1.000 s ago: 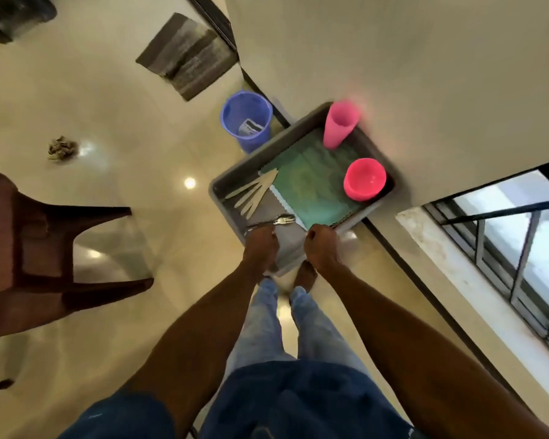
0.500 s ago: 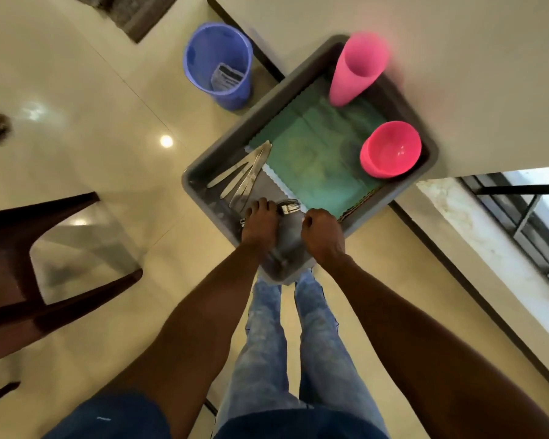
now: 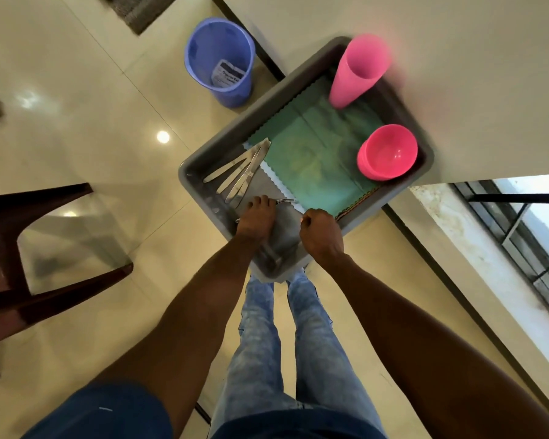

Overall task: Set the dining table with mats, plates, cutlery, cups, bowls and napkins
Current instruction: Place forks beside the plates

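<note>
A: Head view gave us everything, looking straight down. We had the grey tray [image 3: 200,191] held out in front of us above the floor, with all the tableware loaded in it.

B: How were our hands set?

A: Our left hand [image 3: 256,217] gripped the near rim with a fork [image 3: 284,202] pinned under its fingers, the tines poking out to the right. Our right hand [image 3: 321,231] was clenched around the near edge beside it.

B: And what did we carry?

A: The green mats [image 3: 314,160] lay stacked flat in the tray, a fan of knives [image 3: 238,174] near its left wall, the stack of pink cups [image 3: 357,71] upright in the far corner, and the pink bowls [image 3: 385,152] nested by the right wall. We saw no plates or napkins, though something could have sat under the mats.

B: So how far along were we?

A: By our judgement, barely started. Nothing was laid out; only the glass table [image 3: 73,236] corner showed at our left, and a blue bin [image 3: 219,61] stood on the floor. Every item still had to come out and be placed.
</note>
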Motion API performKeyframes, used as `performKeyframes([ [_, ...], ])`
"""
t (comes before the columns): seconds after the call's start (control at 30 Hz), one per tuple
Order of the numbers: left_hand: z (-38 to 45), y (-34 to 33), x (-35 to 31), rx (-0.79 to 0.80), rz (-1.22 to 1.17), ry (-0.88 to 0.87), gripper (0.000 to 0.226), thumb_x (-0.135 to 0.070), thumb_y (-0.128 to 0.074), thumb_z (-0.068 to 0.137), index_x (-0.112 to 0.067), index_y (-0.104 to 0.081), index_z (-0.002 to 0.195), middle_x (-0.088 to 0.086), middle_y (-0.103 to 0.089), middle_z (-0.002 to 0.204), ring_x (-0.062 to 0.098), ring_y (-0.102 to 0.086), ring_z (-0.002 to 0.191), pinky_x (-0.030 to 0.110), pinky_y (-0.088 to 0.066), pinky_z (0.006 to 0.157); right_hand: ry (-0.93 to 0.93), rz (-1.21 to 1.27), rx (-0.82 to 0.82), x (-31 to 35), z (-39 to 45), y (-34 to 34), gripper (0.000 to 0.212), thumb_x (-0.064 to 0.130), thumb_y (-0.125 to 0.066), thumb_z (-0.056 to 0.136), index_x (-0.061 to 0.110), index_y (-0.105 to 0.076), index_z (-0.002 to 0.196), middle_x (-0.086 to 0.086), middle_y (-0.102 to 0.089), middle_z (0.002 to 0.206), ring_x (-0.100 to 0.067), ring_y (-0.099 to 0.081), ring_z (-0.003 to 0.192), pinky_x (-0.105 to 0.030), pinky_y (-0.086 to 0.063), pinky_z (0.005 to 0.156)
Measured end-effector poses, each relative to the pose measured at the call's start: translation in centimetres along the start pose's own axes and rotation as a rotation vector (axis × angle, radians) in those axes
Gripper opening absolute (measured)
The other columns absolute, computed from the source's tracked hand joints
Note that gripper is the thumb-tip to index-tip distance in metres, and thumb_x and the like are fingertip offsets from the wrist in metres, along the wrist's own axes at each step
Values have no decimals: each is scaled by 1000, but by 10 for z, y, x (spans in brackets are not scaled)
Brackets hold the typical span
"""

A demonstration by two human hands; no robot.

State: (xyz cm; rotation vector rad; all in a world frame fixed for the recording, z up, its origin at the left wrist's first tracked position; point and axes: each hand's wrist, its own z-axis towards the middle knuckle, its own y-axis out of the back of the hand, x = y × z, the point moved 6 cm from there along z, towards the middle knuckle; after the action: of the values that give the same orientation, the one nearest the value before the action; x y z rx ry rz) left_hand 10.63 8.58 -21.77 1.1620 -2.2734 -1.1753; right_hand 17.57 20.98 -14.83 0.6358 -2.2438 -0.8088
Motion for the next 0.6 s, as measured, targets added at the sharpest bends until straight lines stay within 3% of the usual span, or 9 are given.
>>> performKeyframes([
  [0.13,-15,23,-2,-8,-416,79,43,-2,-49,95,-1,-39,136,19,-46,136,32,-45,125,37,-41,104,-8,14,-3,7,-9,13,19,10,-49,92,5,-67,90,-12,-65,88,-27,-62,78,-30,-48,67],
  [0.2,-29,37,-4,-9,-745,181,27,-4,-49,96,-2,-50,122,16,-58,119,30,-57,110,33,-47,90,-6,43,-5,15,-18,25,18,9,-49,89,6,-65,84,-12,-66,86,-28,-62,77,-34,-52,67],
  [0.27,-55,54,-12,2,-1149,247,7,-7,-49,97,-8,-54,102,11,-67,93,28,-66,88,39,-54,81,-2,68,-12,27,-29,40,17,9,-48,87,7,-62,78,-12,-65,83,-28,-61,75,-33,-48,65],
  [0.37,-106,82,-21,-16,-1747,317,17,-1,-47,99,-9,-52,85,9,-66,73,20,-67,66,34,-60,69,10,101,-10,44,-49,61,18,8,-49,89,6,-65,83,-10,-66,85,-26,-59,76,-28,-42,65],
  [0.6,-212,101,6,-264,-2159,483,14,-2,-48,99,-4,-58,90,14,-66,80,25,-69,68,40,-58,75,133,144,29,109,-102,70,16,9,-51,90,7,-66,84,-5,-60,79,-20,-53,71,-26,-36,64],
])
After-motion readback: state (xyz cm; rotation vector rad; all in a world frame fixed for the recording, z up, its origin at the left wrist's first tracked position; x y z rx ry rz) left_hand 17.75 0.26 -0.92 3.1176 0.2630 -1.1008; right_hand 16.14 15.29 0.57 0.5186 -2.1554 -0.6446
